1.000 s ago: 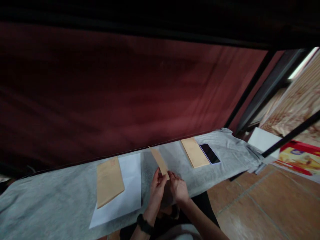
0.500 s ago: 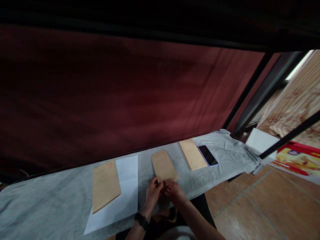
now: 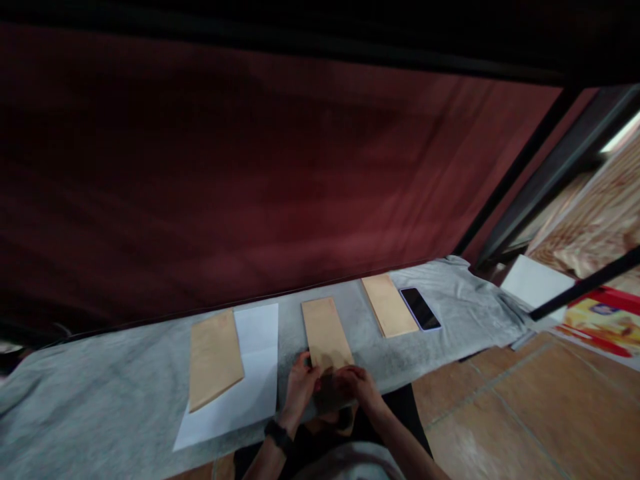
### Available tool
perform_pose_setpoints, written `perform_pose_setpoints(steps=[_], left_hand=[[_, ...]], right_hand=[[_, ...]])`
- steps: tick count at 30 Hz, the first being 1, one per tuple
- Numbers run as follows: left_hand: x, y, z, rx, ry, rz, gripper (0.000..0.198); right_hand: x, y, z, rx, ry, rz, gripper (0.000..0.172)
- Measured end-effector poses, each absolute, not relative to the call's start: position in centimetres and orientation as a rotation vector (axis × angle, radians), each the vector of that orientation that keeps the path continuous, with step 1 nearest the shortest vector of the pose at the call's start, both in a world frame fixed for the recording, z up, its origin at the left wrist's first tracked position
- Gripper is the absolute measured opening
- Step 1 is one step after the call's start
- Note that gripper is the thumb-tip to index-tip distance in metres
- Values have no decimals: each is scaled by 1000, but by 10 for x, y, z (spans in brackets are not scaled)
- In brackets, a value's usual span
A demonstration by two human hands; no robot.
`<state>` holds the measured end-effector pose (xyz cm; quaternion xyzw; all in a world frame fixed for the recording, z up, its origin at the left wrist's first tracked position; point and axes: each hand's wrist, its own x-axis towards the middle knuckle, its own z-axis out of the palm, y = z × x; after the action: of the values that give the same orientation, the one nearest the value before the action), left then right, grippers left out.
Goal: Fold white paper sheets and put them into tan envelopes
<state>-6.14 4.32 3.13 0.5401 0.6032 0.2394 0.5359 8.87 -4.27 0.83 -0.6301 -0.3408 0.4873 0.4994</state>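
Note:
A brown paper envelope lies in front of me on the grey cloth, its long side pointing away. At its near left corner, my left hand is closed with thumb and fingers on the edge. My right hand is also closed, its bent fingers pinching the near right corner. Shadow hides part of the near edge between the hands. To the left, more brown paper rests on a white sheet. Right of the middle envelope sits a stack of similar brown envelopes.
A phone lies beside the right stack. The grey cloth covers a narrow surface against a dark red panel. A black bar slants at the right, near a white box and a red printed package above the tiled floor.
My hands have moved apart slightly, the right one outward. The middle envelope now lies flatter and straighter on the cloth. The view has shifted a little.

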Motion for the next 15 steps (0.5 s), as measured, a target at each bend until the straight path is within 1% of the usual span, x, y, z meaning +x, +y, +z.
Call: perform_pose_setpoints(steps=[1, 3, 5, 7, 9, 10, 12, 15], left_hand=[[-62, 42, 32, 1298, 1458, 541, 40], [-63, 38, 33, 1340, 1489, 491, 43], [-66, 34, 33, 1430, 1539, 465, 44], [-69, 32, 32, 1592, 1614, 469, 39], [-68, 33, 30, 1809, 1643, 502, 32], [-65, 34, 30, 1925, 1608, 524, 32], [-52, 41, 28, 2149, 1437, 549, 37], [-28, 59, 22, 2397, 1178, 472, 46]], right_hand=[[92, -46, 9, -1551, -954, 1075, 41], [96, -51, 10, -1620, -1369, 720, 38], [97, -56, 8, -1676, -1759, 327, 43], [96, -59, 4, -1752, -1962, 66, 48], [94, -61, 0, -1814, -2041, -85, 52], [93, -61, -1, -1829, -2062, -122, 54], [92, -61, -3, -1842, -2080, -145, 55], [90, -61, -5, -1857, -2068, -154, 54]])
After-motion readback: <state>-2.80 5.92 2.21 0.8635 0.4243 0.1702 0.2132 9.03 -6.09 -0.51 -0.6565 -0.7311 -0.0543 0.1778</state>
